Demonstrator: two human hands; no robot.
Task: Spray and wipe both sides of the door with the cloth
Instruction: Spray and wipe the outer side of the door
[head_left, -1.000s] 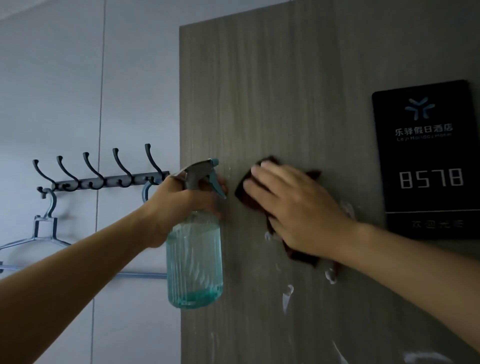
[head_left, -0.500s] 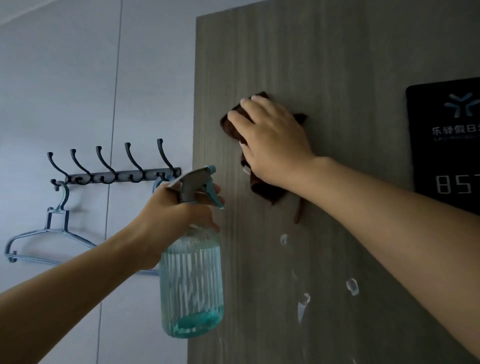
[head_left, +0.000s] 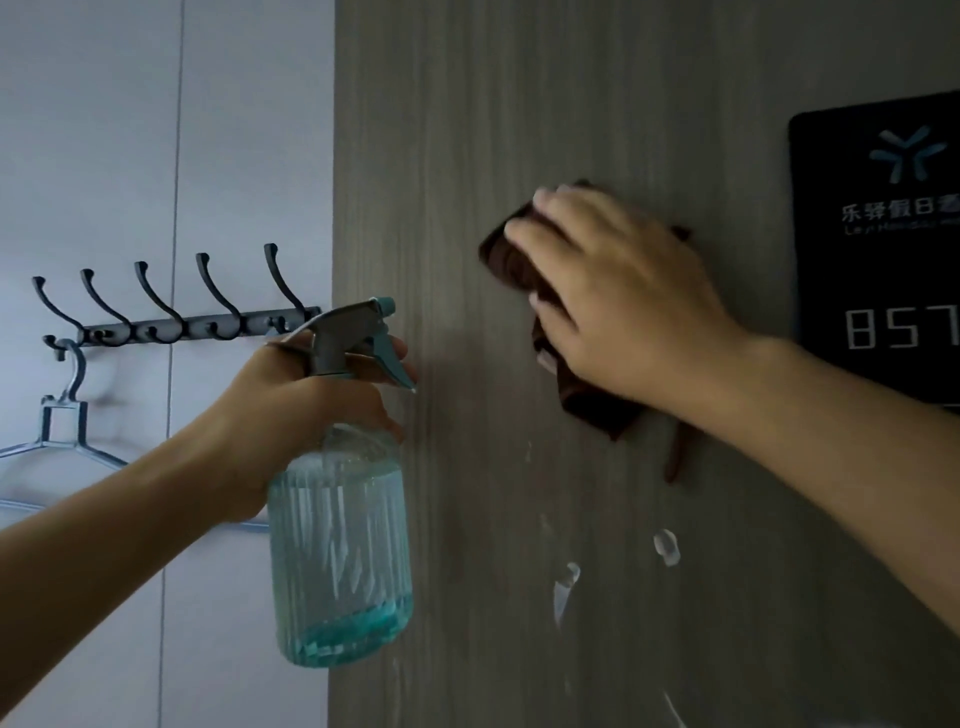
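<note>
The grey wood-grain door (head_left: 519, 104) fills the right two thirds of the head view. My right hand (head_left: 618, 301) presses a dark brown cloth (head_left: 511, 254) flat against it at mid height, fingers spread and fairly straight. My left hand (head_left: 291, 410) grips the neck of a ribbed teal spray bottle (head_left: 340, 551), a finger across the trigger, its nozzle pointing at the door's left edge. White foam blobs (head_left: 666, 546) cling to the door below the cloth.
A black room-number plaque (head_left: 878, 234) is fixed to the door right of my hand. On the pale wall at left hangs a black hook rail (head_left: 171, 322) with a metal clothes hanger (head_left: 62, 415) on it.
My right hand slid the cloth up the door from beside the bottle, then rightward and slightly down. The spray bottle in my left hand stayed at the door's edge.
</note>
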